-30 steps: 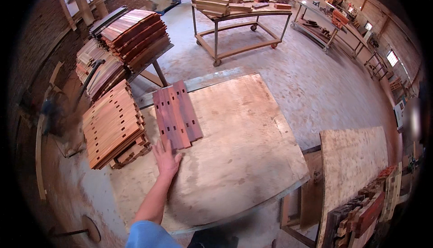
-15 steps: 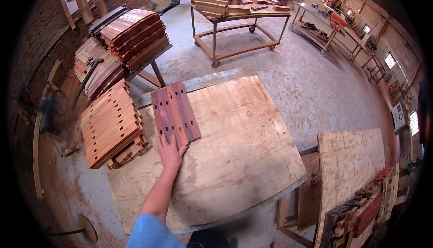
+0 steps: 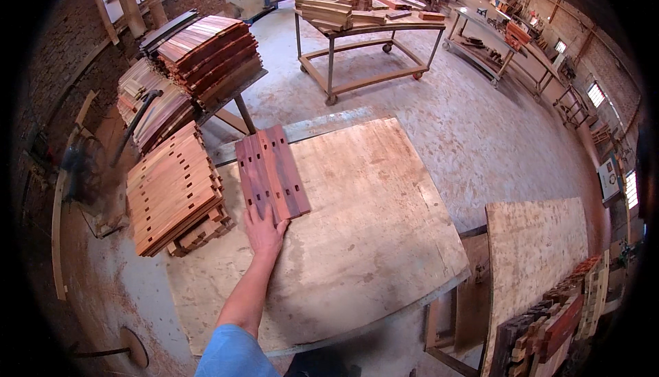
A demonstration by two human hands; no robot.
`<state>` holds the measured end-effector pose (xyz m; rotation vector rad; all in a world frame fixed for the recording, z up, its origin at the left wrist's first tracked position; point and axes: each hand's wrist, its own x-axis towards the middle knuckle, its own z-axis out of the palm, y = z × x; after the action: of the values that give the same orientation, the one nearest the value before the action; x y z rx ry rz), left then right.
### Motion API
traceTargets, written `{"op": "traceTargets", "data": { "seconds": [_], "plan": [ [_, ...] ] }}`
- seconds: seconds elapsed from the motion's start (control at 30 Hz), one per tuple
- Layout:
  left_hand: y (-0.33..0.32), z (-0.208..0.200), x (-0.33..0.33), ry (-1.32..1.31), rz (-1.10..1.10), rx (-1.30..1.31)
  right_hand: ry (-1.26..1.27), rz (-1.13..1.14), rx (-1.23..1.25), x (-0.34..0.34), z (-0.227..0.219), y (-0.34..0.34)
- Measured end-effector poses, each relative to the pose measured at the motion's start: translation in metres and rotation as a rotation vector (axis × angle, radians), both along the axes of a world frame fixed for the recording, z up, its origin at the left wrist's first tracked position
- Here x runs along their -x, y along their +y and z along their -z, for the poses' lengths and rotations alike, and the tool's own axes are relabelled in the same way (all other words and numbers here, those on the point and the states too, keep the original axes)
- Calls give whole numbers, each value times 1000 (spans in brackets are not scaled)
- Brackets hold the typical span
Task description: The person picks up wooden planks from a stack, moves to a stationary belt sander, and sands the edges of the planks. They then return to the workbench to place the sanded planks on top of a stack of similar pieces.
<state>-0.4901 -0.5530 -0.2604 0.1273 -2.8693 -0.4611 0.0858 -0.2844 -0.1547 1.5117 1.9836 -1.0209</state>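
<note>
My left hand (image 3: 263, 234) lies palm down at the near end of several reddish-brown wooden slats (image 3: 273, 174) set side by side. Its fingers are stretched apart over the near ends, and the thumb rests by the lower right corner. Small rectangular mortise holes run in rows across the slats. They lie flat on a plywood tabletop (image 3: 371, 219). Left of them stands a stack of lighter brown slats (image 3: 175, 185) with similar holes and uneven ends. My right hand is out of view.
Beyond the table's left corner, a stand carries piled reddish slats (image 3: 209, 48). A wheeled cart (image 3: 371, 61) with timber blocks stands farther ahead. At the lower right, an upright plywood sheet (image 3: 532, 246) rises beside more stacked wood pieces (image 3: 549, 325). A black hose-like bar (image 3: 137, 120) hangs at left.
The whole scene has shifted slightly right and down in view. My left hand stays at the near end of the slats, which look unmoved on the table.
</note>
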Motion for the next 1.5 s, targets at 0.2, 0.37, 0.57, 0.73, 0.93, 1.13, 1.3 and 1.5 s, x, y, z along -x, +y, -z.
{"op": "traceTargets", "data": {
  "seconds": [0.2, 0.37, 0.57, 0.73, 0.93, 1.13, 1.3, 1.5],
  "plan": [
    [-8, 7, -1, 14, 40, -29, 2, 1, 6, -1, 1, -1],
    [-8, 7, -1, 21, 47, -42, 4, 0, 11, -2, 0, -3],
    [-13, 19, 3, 33, 59, -60, 7, 3, 11, -4, -1, -5],
    [-16, 19, 8, 30, 81, -43, 15, 12, 13, -7, -1, -8],
    [-18, 22, 6, 16, 112, -11, 31, 22, 19, -15, -3, -10],
    [-17, 17, -4, -36, 89, 116, 66, 18, 29, -25, -4, -15],
    [29, 4, -53, -62, 121, 170, 130, 55, 44, -44, -1, -30],
    [132, -31, -162, -303, 584, -248, 309, 353, 135, -72, -9, -31]
  ]
}}
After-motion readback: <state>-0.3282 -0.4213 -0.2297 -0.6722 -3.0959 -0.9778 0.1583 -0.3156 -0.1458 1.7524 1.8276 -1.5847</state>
